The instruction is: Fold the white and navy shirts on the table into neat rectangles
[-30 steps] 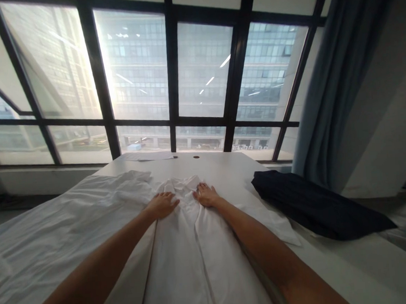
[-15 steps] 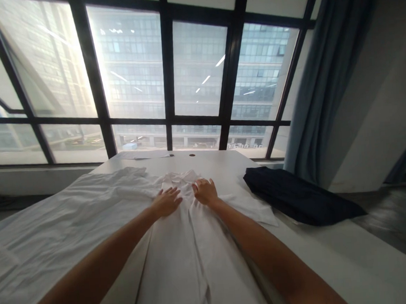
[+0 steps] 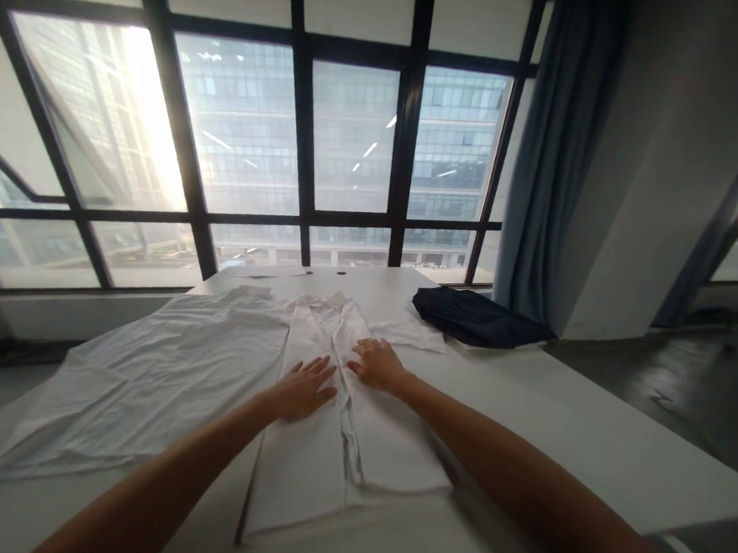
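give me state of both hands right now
Left hand: open, palm down on the white fabric garment.
Right hand: open, palm down on the same garment.

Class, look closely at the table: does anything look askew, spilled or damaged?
No spill or damage stands out. The shirt under the left hand and right hand looks askew: down its middle, the front edges pucker toward the near end, while the panels either side lie flatter. The white cloth to its left is creased.
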Demonstrator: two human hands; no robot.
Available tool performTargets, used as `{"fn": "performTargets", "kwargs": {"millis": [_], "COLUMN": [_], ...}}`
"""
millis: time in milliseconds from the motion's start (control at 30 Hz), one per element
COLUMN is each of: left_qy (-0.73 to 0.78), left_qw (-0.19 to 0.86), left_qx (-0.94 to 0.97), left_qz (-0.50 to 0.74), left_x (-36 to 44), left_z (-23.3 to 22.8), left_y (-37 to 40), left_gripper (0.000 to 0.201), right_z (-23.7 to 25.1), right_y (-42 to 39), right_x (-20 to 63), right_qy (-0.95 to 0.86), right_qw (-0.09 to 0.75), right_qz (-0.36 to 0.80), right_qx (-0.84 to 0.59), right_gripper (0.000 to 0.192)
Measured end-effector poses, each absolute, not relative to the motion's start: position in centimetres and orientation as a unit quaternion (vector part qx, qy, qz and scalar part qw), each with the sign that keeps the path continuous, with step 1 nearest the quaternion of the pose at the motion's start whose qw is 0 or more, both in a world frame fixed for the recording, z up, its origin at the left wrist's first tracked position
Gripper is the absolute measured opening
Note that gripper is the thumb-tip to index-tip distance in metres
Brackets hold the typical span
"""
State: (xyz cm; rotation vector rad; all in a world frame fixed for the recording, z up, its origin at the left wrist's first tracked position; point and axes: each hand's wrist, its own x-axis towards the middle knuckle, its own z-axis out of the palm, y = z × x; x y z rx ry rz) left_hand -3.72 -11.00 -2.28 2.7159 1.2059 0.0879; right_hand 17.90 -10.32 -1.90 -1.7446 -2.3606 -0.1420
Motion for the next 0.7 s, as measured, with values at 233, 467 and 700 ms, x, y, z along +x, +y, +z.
{"fn": "performTargets", "kwargs": {"millis": [233, 467, 700], "left_qy": [0.383, 0.328, 0.309], "left_qw": [0.069, 0.127, 0.167], "left_qx": [0.915, 0.928, 0.926], "left_qz": [0.108, 0.122, 0.14], "left_x": [-11.1, -14.0, -12.1], "left_z": [-2.1, -2.6, -1.3], "left_y": [-11.7, -11.2, -13.0], "left_gripper": [0.042, 0.047, 0.041], "right_z": [0.0, -0.2, 2.2], "right_y": [-13.6, -12.4, -14.2], "right_x": [23.3, 25.8, 26.0], "right_qy": [-0.781, -0.856, -0.883], "right_qw": [0.067, 0.078, 0.059], "right_qz": [-0.013, 0.13, 0.215], "right_qx": [-0.62, -0.494, -0.413], "right_gripper": [0.059, 0.082, 0.046]}}
